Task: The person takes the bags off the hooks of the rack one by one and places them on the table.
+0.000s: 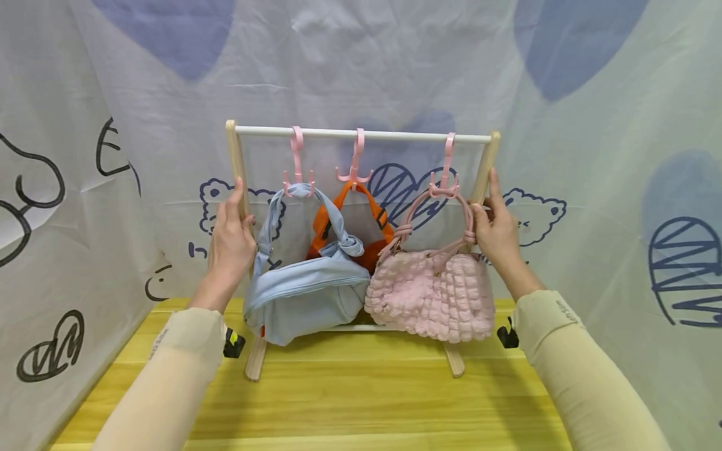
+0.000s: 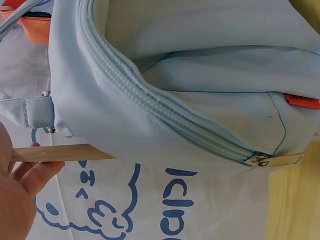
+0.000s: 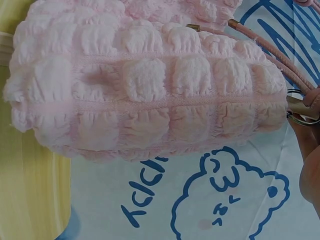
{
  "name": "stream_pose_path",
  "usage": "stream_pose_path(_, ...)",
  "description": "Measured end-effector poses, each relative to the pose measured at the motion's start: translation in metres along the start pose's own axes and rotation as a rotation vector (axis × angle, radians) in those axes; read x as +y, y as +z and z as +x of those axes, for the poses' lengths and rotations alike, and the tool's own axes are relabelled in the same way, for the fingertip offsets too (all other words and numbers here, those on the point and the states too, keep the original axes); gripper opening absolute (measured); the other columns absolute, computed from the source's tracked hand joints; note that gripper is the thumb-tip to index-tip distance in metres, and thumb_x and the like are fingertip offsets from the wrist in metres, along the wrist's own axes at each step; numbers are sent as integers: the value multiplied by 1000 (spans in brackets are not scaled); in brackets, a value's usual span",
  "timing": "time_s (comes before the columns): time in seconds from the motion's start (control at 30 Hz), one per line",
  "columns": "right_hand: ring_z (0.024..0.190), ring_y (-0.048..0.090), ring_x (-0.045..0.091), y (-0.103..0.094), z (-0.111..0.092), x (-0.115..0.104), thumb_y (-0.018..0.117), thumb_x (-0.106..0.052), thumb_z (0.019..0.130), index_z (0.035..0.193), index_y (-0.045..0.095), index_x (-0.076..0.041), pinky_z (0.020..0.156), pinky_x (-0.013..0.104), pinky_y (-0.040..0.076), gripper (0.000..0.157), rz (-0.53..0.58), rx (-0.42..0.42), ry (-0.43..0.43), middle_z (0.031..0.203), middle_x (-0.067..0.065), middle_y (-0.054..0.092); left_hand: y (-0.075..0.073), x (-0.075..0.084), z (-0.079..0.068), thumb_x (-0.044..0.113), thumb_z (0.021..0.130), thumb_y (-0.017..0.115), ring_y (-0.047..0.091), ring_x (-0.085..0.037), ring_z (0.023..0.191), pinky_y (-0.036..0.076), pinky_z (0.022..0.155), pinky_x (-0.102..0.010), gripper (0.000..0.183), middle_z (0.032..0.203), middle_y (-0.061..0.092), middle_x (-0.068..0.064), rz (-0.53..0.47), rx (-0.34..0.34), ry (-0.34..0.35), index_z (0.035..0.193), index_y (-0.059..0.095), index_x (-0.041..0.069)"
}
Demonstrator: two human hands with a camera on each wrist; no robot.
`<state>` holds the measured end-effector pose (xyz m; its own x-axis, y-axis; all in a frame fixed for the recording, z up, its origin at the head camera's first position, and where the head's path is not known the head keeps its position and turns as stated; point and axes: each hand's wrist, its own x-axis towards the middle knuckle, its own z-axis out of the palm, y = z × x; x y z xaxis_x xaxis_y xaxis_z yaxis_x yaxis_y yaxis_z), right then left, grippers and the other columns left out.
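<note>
A small rack [image 1: 361,133] with wooden side posts and a white top bar stands on the table. My left hand [image 1: 231,241] grips its left post [image 2: 60,153], fingers behind and thumb in front. On the other side my right hand [image 1: 499,235] holds the right post [image 1: 486,166] between thumb and fingers. From pink hooks [image 1: 445,178] on the bar hang three bags: a light blue handbag [image 1: 313,297] at left, an orange bag [image 1: 375,254] mostly hidden behind, and a puffy pink handbag [image 1: 431,294] at right. The blue bag's zipper [image 2: 145,97] shows close up in the left wrist view.
The wooden table [image 1: 361,401] extends in front of the rack's feet [image 1: 256,360]. Behind and on both sides hangs a white cloth [image 1: 406,69] with blue hearts and line-drawn bears. A lower white bar [image 1: 361,327] joins the posts beneath the bags.
</note>
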<state>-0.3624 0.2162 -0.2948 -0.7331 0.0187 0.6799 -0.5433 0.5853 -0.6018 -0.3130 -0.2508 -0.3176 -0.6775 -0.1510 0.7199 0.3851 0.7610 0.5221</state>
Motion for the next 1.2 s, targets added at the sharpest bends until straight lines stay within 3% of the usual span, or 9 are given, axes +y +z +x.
stream_pose_path(0.27,113,67,42,0,2,1,45,-19,113,165,6,-46,68,8,46,71,-32,-8,19,143,30,57,-1,2,0,-1,109,43,60,-46,90,58,70,-57,77,135,45,-32,19,-36,-8,167,7,33)
stream_pose_path(0.47,112,68,42,1,3,-3,45,-18,112,166,5,-45,66,12,48,72,-31,-8,24,145,28,57,-1,0,-1,0,109,44,58,-46,93,58,73,-58,75,132,49,-31,14,23,20,168,11,31)
stream_pose_path(0.67,118,66,42,1,0,-9,42,-19,113,163,1,-51,72,34,59,73,-39,-30,81,157,20,46,-1,-2,-3,2,109,47,58,-46,97,57,73,-57,68,134,47,-31,16,99,85,168,20,22)
stream_pose_path(0.8,124,64,42,0,-4,-10,44,-19,112,167,4,-42,84,53,61,72,-34,-13,60,163,15,41,-4,-2,-6,6,108,53,59,-49,106,55,74,-58,65,144,45,-29,15,150,116,166,25,13)
stream_pose_path(0.93,132,59,40,-1,-8,-9,47,-17,111,168,8,-31,96,57,56,71,-11,13,26,166,9,37,-8,-1,-8,12,106,59,57,-51,119,55,83,-62,68,156,40,-25,23,172,127,166,26,11)
stream_pose_path(1.1,140,52,35,-1,-11,-13,48,-18,110,168,13,-29,107,56,50,69,21,49,5,167,4,35,-13,4,-8,16,104,65,47,-48,140,48,103,-64,72,164,35,-20,10,195,167,165,28,9)
stream_pose_path(1.2,143,48,32,0,-13,-15,49,-17,109,168,19,-28,111,55,46,67,20,89,-40,167,3,36,-16,8,-6,19,100,72,42,-42,146,44,109,-62,76,165,36,-17,-2,216,206,163,32,7)
